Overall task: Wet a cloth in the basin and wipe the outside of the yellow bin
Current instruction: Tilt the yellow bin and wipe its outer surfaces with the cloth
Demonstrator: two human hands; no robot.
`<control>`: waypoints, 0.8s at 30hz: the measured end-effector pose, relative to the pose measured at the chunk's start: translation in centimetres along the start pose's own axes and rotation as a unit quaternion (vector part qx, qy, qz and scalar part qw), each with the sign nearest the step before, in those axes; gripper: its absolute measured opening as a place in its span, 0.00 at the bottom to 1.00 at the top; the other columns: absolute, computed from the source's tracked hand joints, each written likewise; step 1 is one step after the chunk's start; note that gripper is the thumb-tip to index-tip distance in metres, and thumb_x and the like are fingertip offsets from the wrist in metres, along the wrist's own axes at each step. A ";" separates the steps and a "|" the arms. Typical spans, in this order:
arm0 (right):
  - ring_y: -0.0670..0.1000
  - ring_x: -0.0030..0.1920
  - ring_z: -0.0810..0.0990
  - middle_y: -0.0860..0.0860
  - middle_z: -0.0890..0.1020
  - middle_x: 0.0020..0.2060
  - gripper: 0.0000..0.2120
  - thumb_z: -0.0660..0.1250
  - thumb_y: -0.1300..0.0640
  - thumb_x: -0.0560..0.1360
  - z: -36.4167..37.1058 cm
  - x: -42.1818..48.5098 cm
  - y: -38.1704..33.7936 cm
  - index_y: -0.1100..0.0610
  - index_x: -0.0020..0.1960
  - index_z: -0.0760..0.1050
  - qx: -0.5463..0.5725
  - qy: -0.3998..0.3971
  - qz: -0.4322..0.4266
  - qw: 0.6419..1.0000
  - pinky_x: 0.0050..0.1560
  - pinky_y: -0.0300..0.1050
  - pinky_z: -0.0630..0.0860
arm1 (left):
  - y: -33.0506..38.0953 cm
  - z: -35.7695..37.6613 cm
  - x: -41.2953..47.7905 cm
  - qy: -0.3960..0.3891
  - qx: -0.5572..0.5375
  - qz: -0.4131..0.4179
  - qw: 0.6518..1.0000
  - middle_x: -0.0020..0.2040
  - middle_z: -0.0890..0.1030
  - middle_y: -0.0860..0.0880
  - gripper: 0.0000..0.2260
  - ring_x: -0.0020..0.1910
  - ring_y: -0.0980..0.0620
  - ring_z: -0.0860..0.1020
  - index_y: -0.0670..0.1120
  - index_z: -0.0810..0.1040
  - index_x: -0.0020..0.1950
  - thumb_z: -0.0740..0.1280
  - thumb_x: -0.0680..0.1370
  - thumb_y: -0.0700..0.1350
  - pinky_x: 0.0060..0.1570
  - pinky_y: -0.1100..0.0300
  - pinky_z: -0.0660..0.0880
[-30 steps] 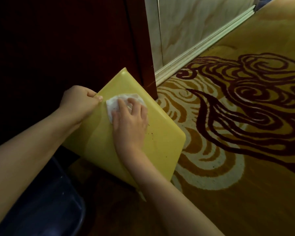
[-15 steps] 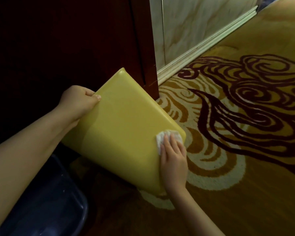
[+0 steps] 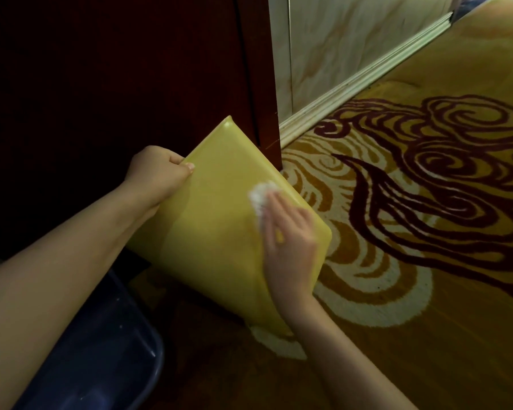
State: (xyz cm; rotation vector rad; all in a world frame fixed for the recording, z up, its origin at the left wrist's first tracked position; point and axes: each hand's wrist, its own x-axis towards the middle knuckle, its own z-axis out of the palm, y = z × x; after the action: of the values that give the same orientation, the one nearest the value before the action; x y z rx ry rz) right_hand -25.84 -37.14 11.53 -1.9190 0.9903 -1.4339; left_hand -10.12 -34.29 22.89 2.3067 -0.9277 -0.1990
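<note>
The yellow bin [image 3: 214, 232] is tipped on its side over the carpet, one flat side facing up at me. My left hand [image 3: 157, 173] grips its left edge and holds it tilted. My right hand [image 3: 290, 244] lies flat on the upper right part of that side and presses a small white cloth [image 3: 259, 196] against it; most of the cloth is under my fingers. The dark blue basin [image 3: 107, 359] stands at the bottom left, partly under my left forearm; its inside is too dark to read.
A dark red wooden cabinet or door [image 3: 131, 84] rises right behind the bin. A pale wall with a cream skirting board [image 3: 353, 90] runs to the upper right. Yellow carpet with dark red swirls [image 3: 427, 187] covers the floor to the right.
My right hand wiped with the cloth from the bin's upper middle down to its lower right corner, then back up along the right edge. My left hand kept its grip.
</note>
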 end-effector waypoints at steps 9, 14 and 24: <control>0.57 0.58 0.72 0.51 0.72 0.67 0.23 0.67 0.62 0.74 2.7 -4.5 -0.1 0.55 0.68 0.69 -0.058 -0.152 -0.078 0.984 0.57 0.52 0.75 | 0.2 -0.3 0.0 -0.029 -0.039 -0.021 0.999 0.50 0.80 0.39 0.12 0.48 0.42 0.78 0.37 0.78 0.56 0.63 0.76 0.42 0.53 0.50 0.73; 0.54 0.50 0.73 0.51 0.75 0.63 0.22 0.68 0.65 0.72 -2.6 -9.2 8.1 0.56 0.65 0.72 -0.087 -0.104 0.055 0.989 0.48 0.41 0.70 | -0.1 0.2 0.0 -0.009 -0.022 -0.004 1.000 0.49 0.78 0.44 0.14 0.48 0.46 0.75 0.38 0.76 0.58 0.62 0.77 0.44 0.49 0.53 0.69; 0.48 0.55 0.75 0.53 0.79 0.58 0.15 0.61 0.62 0.77 -4.6 -6.0 12.8 0.58 0.64 0.72 -0.081 -0.011 0.234 0.969 0.51 0.40 0.71 | -0.1 0.1 -0.3 -0.008 -0.006 0.000 1.000 0.55 0.79 0.39 0.15 0.51 0.44 0.75 0.37 0.75 0.60 0.62 0.77 0.44 0.51 0.52 0.69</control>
State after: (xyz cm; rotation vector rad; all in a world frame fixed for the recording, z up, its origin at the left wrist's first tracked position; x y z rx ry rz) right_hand -34.23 -39.65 -0.46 -1.6500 1.4704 -1.0828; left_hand -10.27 -34.08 22.72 2.2969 -0.9326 -0.2228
